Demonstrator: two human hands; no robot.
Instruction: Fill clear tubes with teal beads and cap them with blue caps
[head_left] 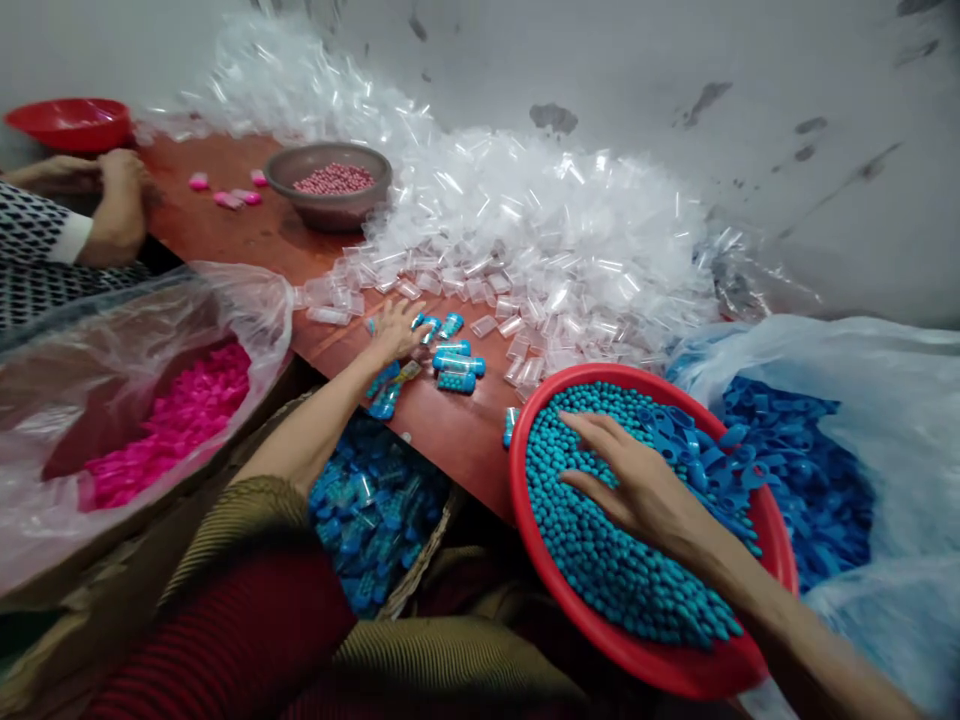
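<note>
My left hand (400,328) reaches across the reddish-brown table with fingers spread, close to several small clear tubes (456,362) with blue caps and blue beads inside. More filled tubes (385,390) are at the table edge under my left wrist. Over the red basin (652,680) hangs my right hand (626,475), thumb and fingers apart, nothing visible in its grasp. Blue beads (637,590) fill that basin, and blue plastic caps (697,445) lie on them at the right. Whether my right fingertips touch the beads I cannot tell.
Empty clear tubes (540,230) are heaped along the wall. Below the table edge, a basket holds blue-capped tubes (367,520). Bags of pink pieces (176,425) and blue caps (799,480) flank me. At far left, another person's hands (112,185) are near a brown bowl (330,215) of pink beads.
</note>
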